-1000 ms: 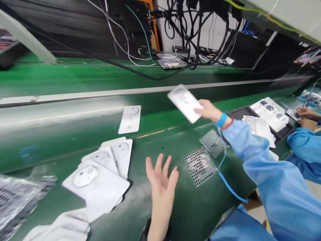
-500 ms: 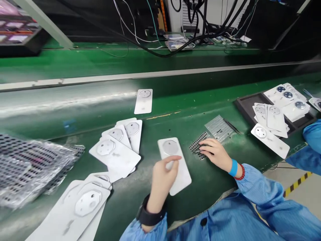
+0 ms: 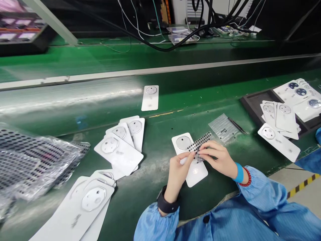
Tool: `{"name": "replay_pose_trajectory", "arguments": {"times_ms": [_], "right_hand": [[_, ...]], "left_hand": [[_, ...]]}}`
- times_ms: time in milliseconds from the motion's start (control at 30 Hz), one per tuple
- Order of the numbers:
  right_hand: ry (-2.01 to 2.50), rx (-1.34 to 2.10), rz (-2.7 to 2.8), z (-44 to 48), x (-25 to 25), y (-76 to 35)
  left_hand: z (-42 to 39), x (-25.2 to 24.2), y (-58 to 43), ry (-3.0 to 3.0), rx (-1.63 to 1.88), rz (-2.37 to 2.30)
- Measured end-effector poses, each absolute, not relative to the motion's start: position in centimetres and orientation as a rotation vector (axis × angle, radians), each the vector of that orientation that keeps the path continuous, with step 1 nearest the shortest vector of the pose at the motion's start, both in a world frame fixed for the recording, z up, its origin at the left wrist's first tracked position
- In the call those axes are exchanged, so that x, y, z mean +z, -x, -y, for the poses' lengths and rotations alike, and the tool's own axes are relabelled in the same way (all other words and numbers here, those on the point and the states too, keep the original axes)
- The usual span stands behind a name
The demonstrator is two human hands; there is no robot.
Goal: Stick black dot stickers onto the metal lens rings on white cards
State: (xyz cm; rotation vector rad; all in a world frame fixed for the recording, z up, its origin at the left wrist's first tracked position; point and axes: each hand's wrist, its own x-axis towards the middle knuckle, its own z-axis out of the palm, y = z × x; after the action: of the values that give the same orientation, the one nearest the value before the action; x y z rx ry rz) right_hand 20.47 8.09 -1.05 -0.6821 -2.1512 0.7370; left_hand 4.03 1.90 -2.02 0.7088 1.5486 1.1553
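**Small, careful pinch, low and close**

The left hand (image 3: 178, 175) and the right hand (image 3: 218, 160) come near each other, with fingers bent and almost closed, and together they pinch a black-dotted strip (image 3: 200, 144). The fingers cover part of it, so I cannot see how firm the hold is. The strip lies just above a white backing card (image 3: 198, 177), which sits on the green conveyor bench (image 3: 150, 207) in front of the person's body. At the card's far end, about 11 o'clock from the hands, is a round silver-grey patch (image 3: 183, 143). Holding so low seems to keep the strip steady and close to the card.

Further out, at 2 o'clock, lies a clear dotted sheet (image 3: 223, 127), with tweezers (image 3: 237, 125) touching its edge. At 3 o'clock is a dark tray (image 3: 250, 107) holding more cards, and at 9 o'clock are fanned white cards (image 3: 119, 150), with a plastic bag of dotted sheets (image 3: 32, 157) beyond them.
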Motion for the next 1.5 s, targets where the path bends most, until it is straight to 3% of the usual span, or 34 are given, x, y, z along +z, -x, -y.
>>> {"name": "replay_pose_trajectory", "arguments": {"times_ms": [167,400,533,833,933,1100,1500], "right_hand": [[0.579,0.662,2.227,-8.5,-1.8,-19.1],[0.374,0.048,2.462,-8.7,-1.3,-19.0],[0.255,-0.099,2.471,-8.6,-1.8,-18.9],[0.570,0.435,2.408,-11.3,-3.9,-19.7],[0.673,0.512,2.290,-12.2,-2.2,-19.8],[0.560,0.728,2.138,-9.7,3.3,-18.1],[0.400,0.464,2.157,-6.8,4.8,-17.4]], "left_hand": [[-1.8,-1.5,-4.4,-0.545,1.170,-1.361],[-1.6,-1.4,-4.3,-0.434,1.217,-1.296],[-1.6,-1.9,-4.5,-0.469,1.216,-1.325],[-0.9,-1.9,-2.1,-0.703,1.390,-1.726],[0.3,0.0,-1.6,-0.789,1.492,-1.849],[1.8,3.1,-3.6,-0.713,1.360,-1.656],[2.3,5.2,-5.4,-0.907,1.478,-1.644]]}}
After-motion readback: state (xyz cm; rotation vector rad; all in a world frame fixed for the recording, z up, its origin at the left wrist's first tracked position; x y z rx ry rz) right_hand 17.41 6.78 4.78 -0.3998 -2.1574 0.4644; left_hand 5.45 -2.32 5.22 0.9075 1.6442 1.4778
